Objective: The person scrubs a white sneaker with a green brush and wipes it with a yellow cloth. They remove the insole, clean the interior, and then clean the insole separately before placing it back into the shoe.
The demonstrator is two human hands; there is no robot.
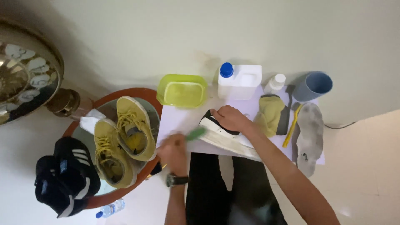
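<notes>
I am looking down at a round tray (143, 92) with a reddish rim, the biggest thing in view, carrying two yellow sneakers (125, 139) side by side, laces up; a black shoe with white stripes (66, 177) is hanging over its lower left edge. To the right of it a white sheet (179, 118) is lying on the pale floor, and a white and black sneaker (227, 137) is resting on it, toe toward the tray.

My right hand (229, 118) is lying on top of that sneaker, fingers curled over its black collar and pressing it down. My left hand (173, 152), a watch (175, 180) on its wrist, is closing around a green brush (195, 133); the brush head is sitting just left of the sneaker's toe, and through the motion blur I cannot tell if the bristles are touching it.

Behind the sheet a white jug with a blue cap (239, 81) is standing beside a lime green tub (182, 90), and a small white bottle (275, 83) and a tipped blue cup (313, 86) are sitting to the right. A grey insole (309, 137) is lying at the sheet's right edge, a yellow cloth (270, 114) and a yellow-handled brush (291, 127) between it and my right hand.
</notes>
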